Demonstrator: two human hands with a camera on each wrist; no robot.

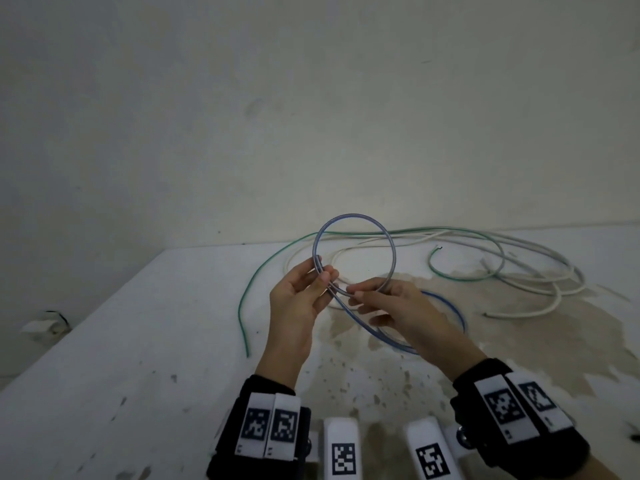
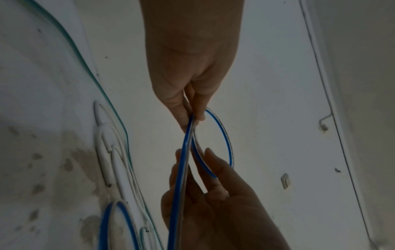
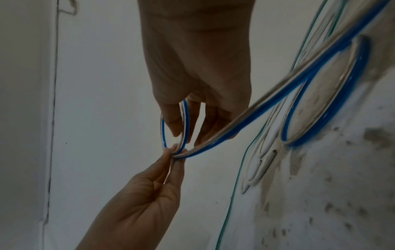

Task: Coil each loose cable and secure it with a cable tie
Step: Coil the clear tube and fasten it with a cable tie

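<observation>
Wall [image 1: 311, 98]: pale and stained, rising behind the table and meeting its far edge.
Table [image 1: 121, 341]: white top, spreading from the near left to the wall; its left edge is running diagonally from the far corner toward the near left, with floor showing beyond it. A brown stained patch is covering the right-centre part. The bare white stretch on the left is giving open room beside the hands.
White cable [image 1: 540, 268]: lying loose in wide loops across the far right of the table, close to the wall, with one end pointing toward the near right.
Green cable [image 1: 249, 289]: lying loose, one end trailing toward the near left, the rest arcing back along the far edge and curling among the white loops.
Blue-striped clear cable [image 1: 356, 220]: one round loop is standing up in the air between the hands, above the table; its free length is dropping under the right hand and curving in a loop on the stained patch.
Left hand [image 1: 298, 299]: pinching the loop's lower left between thumb and fingers, where the strands are crossing.
Right hand [image 1: 398, 310]: fingertips closing on the loop's bottom, just beside the left hand's fingers.
Wrist bands [image 1: 270, 427]: black, carrying white marker tags, sitting at the near edge of the head view.
</observation>
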